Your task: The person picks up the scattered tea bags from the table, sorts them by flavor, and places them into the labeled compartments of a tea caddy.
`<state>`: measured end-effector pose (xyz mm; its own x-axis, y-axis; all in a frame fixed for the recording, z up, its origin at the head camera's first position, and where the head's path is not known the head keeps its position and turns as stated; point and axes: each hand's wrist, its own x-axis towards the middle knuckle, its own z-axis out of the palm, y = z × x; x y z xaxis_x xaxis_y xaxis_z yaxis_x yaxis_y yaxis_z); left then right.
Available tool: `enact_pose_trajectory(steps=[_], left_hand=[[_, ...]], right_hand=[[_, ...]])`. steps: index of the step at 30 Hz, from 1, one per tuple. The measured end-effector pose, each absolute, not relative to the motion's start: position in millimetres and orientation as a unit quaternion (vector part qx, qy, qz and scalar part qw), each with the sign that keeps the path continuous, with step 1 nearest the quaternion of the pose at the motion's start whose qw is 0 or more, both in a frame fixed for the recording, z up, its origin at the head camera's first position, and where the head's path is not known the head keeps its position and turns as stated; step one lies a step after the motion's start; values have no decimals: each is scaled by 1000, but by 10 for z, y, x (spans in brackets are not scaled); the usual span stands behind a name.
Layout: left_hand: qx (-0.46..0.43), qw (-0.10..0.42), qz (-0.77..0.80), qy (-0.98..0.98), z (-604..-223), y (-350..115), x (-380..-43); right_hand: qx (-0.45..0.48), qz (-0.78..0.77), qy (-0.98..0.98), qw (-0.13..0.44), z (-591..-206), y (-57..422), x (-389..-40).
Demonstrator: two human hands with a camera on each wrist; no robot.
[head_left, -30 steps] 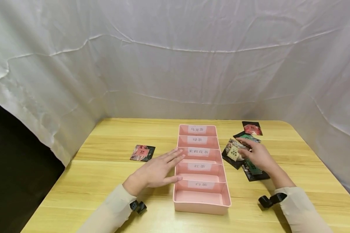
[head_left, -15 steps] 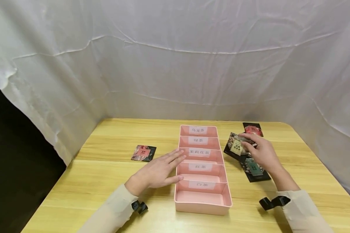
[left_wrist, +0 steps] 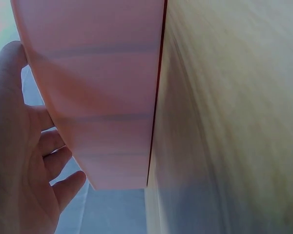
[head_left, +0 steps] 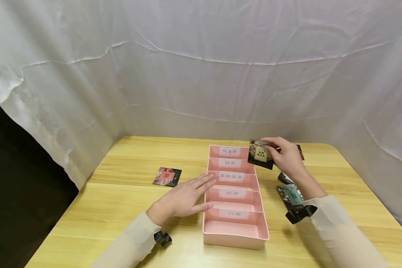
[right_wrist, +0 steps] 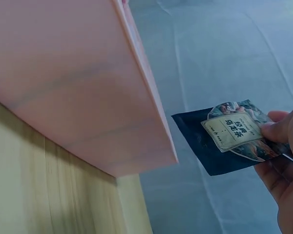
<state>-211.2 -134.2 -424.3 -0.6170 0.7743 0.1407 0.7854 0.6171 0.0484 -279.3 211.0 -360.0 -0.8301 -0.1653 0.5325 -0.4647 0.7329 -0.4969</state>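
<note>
My right hand (head_left: 288, 158) pinches a black tea sachet (head_left: 260, 155) with a pale yellow label between thumb and fingers. It is raised over the far right side of a pink divided box (head_left: 232, 242), overlapping the box's edge in the head view. The right wrist view shows the sachet (right_wrist: 232, 131) beyond the box wall, tilted. My left hand (head_left: 187, 195) rests at the box's left rim with its fingers extended. Paper labels with Chinese writing mark the box's compartments.
Right of the box lies a green-labelled sachet (head_left: 293, 196), with another dark sachet (head_left: 284, 178) partly hidden by my right arm. A further sachet (head_left: 300, 152) shows behind my right hand. A red-labelled sachet (head_left: 166, 176) lies left of the box. A pale curtain (head_left: 201, 93) hangs behind the table.
My right hand has lifted the yellow-labelled sachet off the pile and carried it up and left to the far end of the box. The left hand stays at the rim.
</note>
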Motion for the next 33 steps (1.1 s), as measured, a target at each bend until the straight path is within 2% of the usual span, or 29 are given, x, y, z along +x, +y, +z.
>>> enact_pose_trajectory(steps=[18,29,33], left_hand=[[-437,55,-48,-897,-4273,-1304,-2130],[-437,55,-56,-896,-4300,-1278,-2138],[-440,55,-56,-895,-4303,-1270,-2143]], right_hand=[[166,353,-905,172,-3596,1727,-3300],[142,382,-907,108,-3732,1657,-3451],[143,395,-900,113,-3751,1645,-3465]])
